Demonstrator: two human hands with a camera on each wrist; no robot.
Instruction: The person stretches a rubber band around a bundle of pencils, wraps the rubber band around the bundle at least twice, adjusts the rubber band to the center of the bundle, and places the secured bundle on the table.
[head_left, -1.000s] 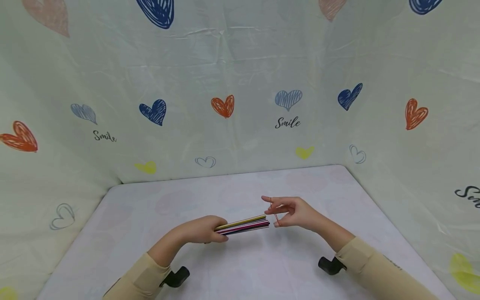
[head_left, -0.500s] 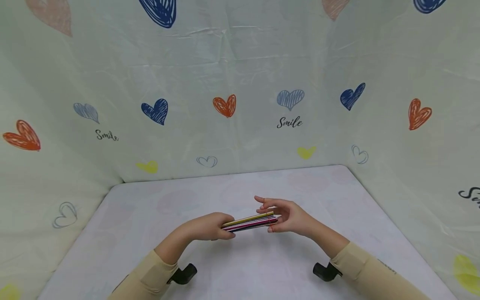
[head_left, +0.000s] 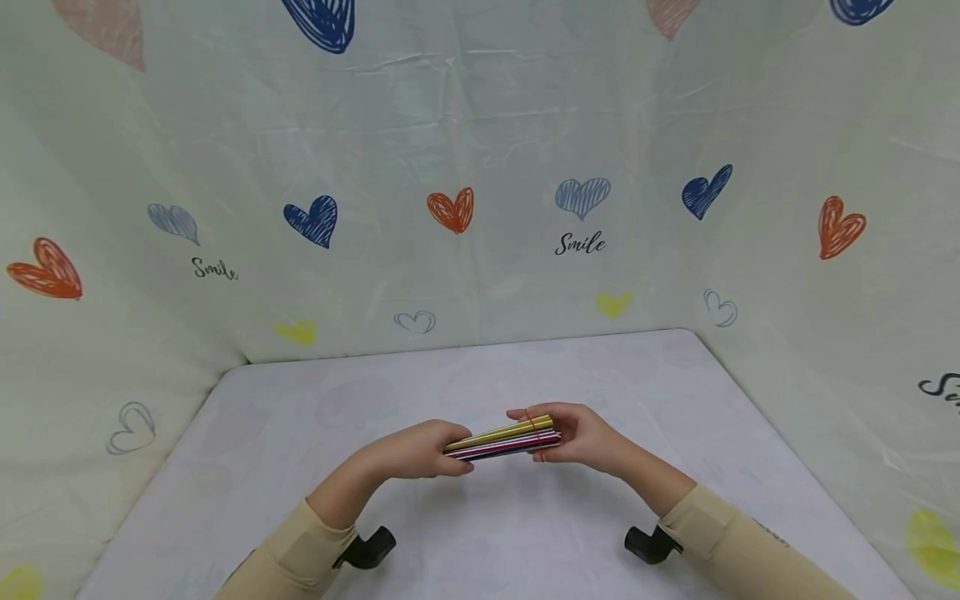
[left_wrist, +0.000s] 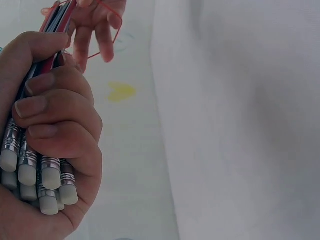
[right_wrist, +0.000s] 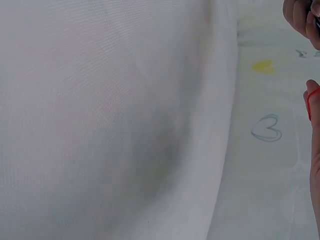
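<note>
My left hand (head_left: 416, 451) grips a bundle of pencils (head_left: 495, 442), their shafts gold, dark and magenta. In the left wrist view its fingers curl round the shafts, and several white erasers (left_wrist: 50, 175) stick out below the fist. My right hand (head_left: 588, 435) is at the opposite end of the bundle, fingers spread. A thin red rubber band (left_wrist: 119, 32) is stretched over those fingers and loops about the pencil ends. The right wrist view catches only a finger with the red band on it, at the right edge.
Below the hands lies a pale tabletop (head_left: 480, 533). Behind and beside it hangs a light curtain (head_left: 510, 142) printed with hearts and "Smile". A black wrist mount (head_left: 367, 548) sits under the left sleeve, another black mount (head_left: 651, 545) under the right.
The left hand has moved slightly right with the pencils, whose ends now pass into the stretched band. The right hand's spread fingers have drawn in closer round the bundle's end.
</note>
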